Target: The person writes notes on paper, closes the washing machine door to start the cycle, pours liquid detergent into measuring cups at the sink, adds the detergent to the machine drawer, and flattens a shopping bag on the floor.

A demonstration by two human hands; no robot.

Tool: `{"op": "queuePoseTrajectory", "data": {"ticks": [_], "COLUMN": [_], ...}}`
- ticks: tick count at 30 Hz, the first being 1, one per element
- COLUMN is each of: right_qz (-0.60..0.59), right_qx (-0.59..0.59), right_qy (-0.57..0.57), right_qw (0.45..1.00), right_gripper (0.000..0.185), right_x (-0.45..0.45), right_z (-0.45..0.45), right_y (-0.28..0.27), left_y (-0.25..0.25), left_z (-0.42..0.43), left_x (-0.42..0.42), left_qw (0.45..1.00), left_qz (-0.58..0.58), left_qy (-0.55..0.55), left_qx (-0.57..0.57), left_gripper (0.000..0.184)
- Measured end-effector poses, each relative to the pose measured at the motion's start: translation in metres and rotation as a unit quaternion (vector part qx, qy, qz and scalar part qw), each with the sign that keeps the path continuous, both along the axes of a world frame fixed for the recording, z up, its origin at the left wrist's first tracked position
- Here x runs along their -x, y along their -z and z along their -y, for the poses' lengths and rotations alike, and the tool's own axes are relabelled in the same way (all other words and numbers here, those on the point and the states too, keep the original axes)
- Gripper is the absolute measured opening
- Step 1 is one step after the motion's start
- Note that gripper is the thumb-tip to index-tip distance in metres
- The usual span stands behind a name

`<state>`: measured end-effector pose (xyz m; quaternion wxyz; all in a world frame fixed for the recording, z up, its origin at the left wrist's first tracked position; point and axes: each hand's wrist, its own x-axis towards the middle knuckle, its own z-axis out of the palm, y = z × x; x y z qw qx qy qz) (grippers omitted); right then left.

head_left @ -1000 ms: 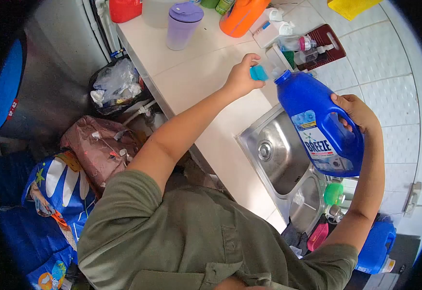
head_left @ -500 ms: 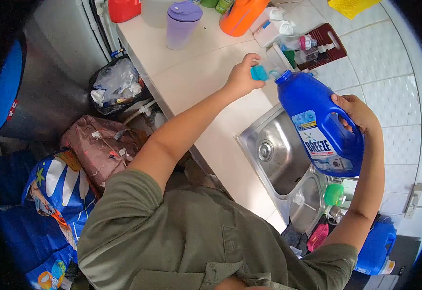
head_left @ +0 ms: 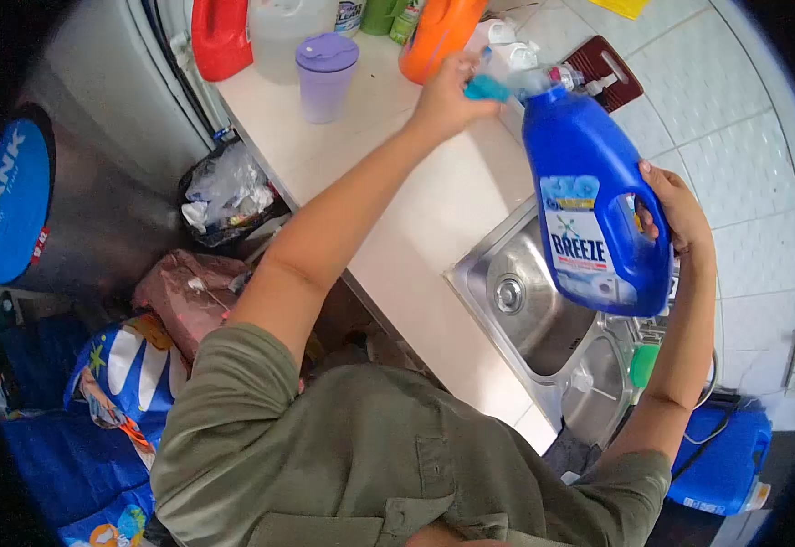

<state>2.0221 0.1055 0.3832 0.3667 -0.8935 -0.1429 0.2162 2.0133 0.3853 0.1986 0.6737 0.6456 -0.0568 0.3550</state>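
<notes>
My right hand (head_left: 675, 205) grips the handle of a blue Breeze detergent bottle (head_left: 552, 150), held tilted over the counter and the sink's edge. In my left hand (head_left: 452, 100) is a small clear cup with teal liquid (head_left: 487, 88), blurred by motion. The cup is beside the bottle's open mouth; whether the two touch I cannot tell. Below the bottle lies the steel sink (head_left: 529, 314).
On the counter (head_left: 397, 173) stand a purple lidded tumbler (head_left: 327, 82), an orange bottle (head_left: 438, 36) and a red container (head_left: 221, 41). A trash bag (head_left: 229, 187) hangs left of the counter edge. A blue jug (head_left: 721, 456) is at lower right.
The bottle has turned more upright in view, its mouth shifting toward the far side. My left hand and the cup moved away from me too. The camera view has shifted slightly.
</notes>
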Motion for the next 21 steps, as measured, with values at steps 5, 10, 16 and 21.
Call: {"op": "queuePoseTrajectory", "data": {"ticks": [5, 10, 16, 21], "right_qz": [0.045, 0.063, 0.027, 0.244], "right_qx": [-0.189, -0.350, -0.512, -0.355], "right_qy": [0.040, 0.107, 0.110, 0.123], "right_qw": [0.980, 0.929, 0.851, 0.894], "right_gripper": [0.046, 0.039, 0.032, 0.055], "right_x": [-0.018, -0.049, -0.107, -0.154], "right_z": [-0.003, -0.039, -0.092, -0.105], "right_y": [0.026, 0.077, 0.149, 0.178], "left_y": [-0.078, -0.079, -0.063, -0.037], "left_z": [-0.028, -0.045, -0.020, 0.015], "left_x": [0.000, 0.010, 0.065, 0.066], "left_qw": [0.992, 0.997, 0.999, 0.989], "left_qz": [0.071, 0.082, -0.039, -0.109], "left_qy": [-0.072, -0.008, 0.019, 0.090], "left_qx": [-0.078, 0.005, -0.034, -0.040], "left_gripper": [0.070, 0.056, 0.068, 0.070]}}
